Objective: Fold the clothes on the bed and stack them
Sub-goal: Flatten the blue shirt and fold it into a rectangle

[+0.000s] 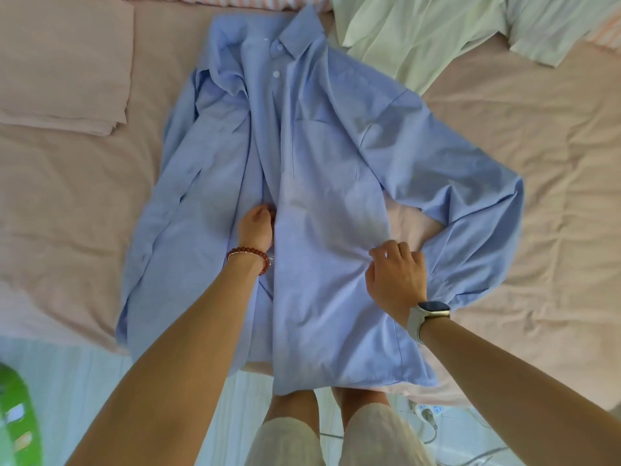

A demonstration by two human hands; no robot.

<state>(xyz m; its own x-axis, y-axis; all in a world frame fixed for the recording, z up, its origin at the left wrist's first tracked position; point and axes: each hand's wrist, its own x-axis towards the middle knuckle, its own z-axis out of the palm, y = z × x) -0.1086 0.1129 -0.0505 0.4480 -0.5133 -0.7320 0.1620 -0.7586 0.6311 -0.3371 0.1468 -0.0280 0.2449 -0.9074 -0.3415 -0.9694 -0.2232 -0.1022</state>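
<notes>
— Where the left hand point(256, 230) curls its fingers, what does it hold?

— It pinches the front edge of the blue button-up shirt point(322, 183) near the placket, about halfway down the garment. A red beaded bracelet point(250, 256) sits on that wrist.

— And the right hand point(396, 274)?

— Its fingers are bent and gather a fold of the same shirt at the right side seam, just beside the cuff end of the right sleeve. A watch with a pale strap point(426, 316) is on that wrist.

— Where does the shirt lie?

— Front up on the pink bedsheet point(537, 169), collar at the far end, hem hanging over the near edge of the bed. Its right sleeve bends outward and back toward the hand; the left sleeve lies bunched along the left side.

— What else is on the bed?

— A folded pink cloth point(64, 65) at the far left, well apart from the shirt, and a pale green garment point(437, 31) at the far right, touching the shirt's shoulder. A green object point(15, 418) shows at the near left, over the floor.
</notes>
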